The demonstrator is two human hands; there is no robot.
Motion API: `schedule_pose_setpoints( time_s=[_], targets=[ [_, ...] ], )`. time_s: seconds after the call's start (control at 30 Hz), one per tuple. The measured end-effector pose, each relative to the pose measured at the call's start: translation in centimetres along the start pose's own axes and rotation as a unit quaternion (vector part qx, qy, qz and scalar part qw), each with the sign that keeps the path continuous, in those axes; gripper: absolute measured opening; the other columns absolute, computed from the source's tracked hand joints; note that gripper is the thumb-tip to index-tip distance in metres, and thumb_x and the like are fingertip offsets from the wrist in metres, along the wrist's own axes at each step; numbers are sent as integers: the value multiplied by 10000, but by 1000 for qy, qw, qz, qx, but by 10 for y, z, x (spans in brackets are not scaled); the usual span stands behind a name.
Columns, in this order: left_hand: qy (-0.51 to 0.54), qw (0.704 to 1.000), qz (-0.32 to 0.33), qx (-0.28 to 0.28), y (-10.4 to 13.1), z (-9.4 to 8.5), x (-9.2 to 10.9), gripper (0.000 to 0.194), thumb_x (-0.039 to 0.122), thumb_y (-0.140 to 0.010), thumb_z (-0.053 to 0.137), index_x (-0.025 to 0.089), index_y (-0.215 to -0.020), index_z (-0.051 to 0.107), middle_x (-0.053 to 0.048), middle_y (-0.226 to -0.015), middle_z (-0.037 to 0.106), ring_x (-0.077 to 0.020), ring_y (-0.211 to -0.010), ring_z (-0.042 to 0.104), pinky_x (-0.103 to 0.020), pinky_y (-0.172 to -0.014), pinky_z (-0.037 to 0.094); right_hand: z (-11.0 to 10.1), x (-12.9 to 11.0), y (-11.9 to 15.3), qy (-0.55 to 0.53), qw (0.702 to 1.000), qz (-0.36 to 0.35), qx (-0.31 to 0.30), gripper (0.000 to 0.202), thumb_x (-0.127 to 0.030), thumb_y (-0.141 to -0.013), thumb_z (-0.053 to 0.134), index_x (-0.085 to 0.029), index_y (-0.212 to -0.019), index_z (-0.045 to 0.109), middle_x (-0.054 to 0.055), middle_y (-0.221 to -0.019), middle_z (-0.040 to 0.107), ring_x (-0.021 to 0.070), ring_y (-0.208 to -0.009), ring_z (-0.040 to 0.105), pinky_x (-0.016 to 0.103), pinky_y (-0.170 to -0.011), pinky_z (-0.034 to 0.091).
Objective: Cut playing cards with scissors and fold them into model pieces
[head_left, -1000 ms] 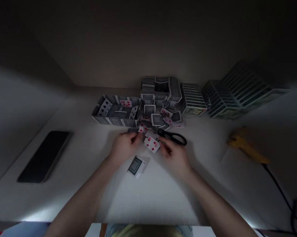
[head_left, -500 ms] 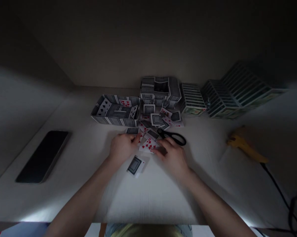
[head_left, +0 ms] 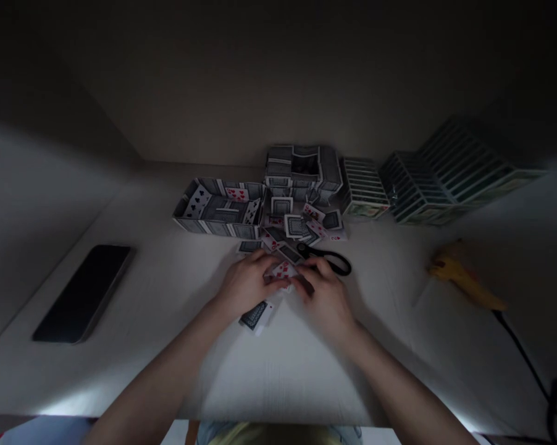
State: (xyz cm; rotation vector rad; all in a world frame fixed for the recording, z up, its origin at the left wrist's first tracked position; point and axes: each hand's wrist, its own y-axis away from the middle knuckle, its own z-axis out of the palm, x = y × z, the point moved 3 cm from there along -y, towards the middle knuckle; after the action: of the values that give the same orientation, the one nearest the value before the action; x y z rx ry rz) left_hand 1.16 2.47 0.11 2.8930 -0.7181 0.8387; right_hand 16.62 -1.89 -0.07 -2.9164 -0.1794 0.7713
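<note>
Between my hands is a playing card (head_left: pixel 284 270) with red pips, face up. My left hand (head_left: pixel 247 281) grips its left side between thumb and fingers. My right hand (head_left: pixel 325 296) holds the opposite side, fingers bent around the edge. Below my left hand lies a card with a dark patterned back (head_left: pixel 255 316), partly covered by that hand. Just beyond my fingers is a loose heap of playing cards (head_left: pixel 297 226), some face up and some face down. Black-handled scissors (head_left: pixel 336 262) rest beside my right hand, their blades partly hidden.
An open box made of cards (head_left: pixel 213 227) stands behind on the left, beside a card-covered structure (head_left: pixel 278 168) with an opening. Slatted structures (head_left: pixel 364 182) line the back right. A phone (head_left: pixel 84 293) lies left; a yellow glue gun (head_left: pixel 466 281) with a cord lies right.
My left hand has moved right and taken hold of the left side of the red-pipped card. My right hand stays at its right side. The view has shifted slightly.
</note>
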Motion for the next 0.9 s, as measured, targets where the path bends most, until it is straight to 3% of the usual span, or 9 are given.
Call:
schedule_pose_setpoints(
  time_s=[0.1,0.33,0.6,0.77,0.9],
  targets=[
    [5,1000,6,-27,1,1,2,443,466,-672,636,249,-1053,571,-30,-1012,571,-188,-901,562,-293,-773,452,-1,-2,2,19,999,28,-24,258,-299,-803,530,-207,-1029,613,73,-1047,579,212,-865,600,322,-727,497],
    [19,999,4,-42,0,3,1,415,438,-684,637,235,-1039,569,-35,-1004,578,-208,-927,558,-306,-789,435,9,5,2,-70,997,29,-21,325,-179,-762,550,-181,-1088,549,97,-1004,596,231,-903,591,349,-740,495],
    [20,999,-3,-35,0,5,0,390,433,-689,633,225,-1014,578,-43,-1009,570,-205,-896,561,-291,-742,428,18,13,0,-150,988,43,-2,141,-176,-729,570,-186,-868,591,41,-818,590,166,-701,584,288,-606,491],
    [51,999,8,-10,0,6,4,255,435,-749,571,184,-780,607,-31,-850,557,-157,-776,543,-255,-659,402,10,12,-3,-174,983,33,38,15,-173,-735,551,-182,-734,562,19,-739,533,136,-623,537,246,-548,447],
    [138,990,20,30,-2,7,7,326,369,-844,449,159,-626,572,-14,-705,512,-118,-700,502,-228,-623,380,-5,13,-9,-213,970,24,118,84,-241,-780,529,-186,-746,581,35,-787,542,145,-691,536,239,-561,438]
  ],
)
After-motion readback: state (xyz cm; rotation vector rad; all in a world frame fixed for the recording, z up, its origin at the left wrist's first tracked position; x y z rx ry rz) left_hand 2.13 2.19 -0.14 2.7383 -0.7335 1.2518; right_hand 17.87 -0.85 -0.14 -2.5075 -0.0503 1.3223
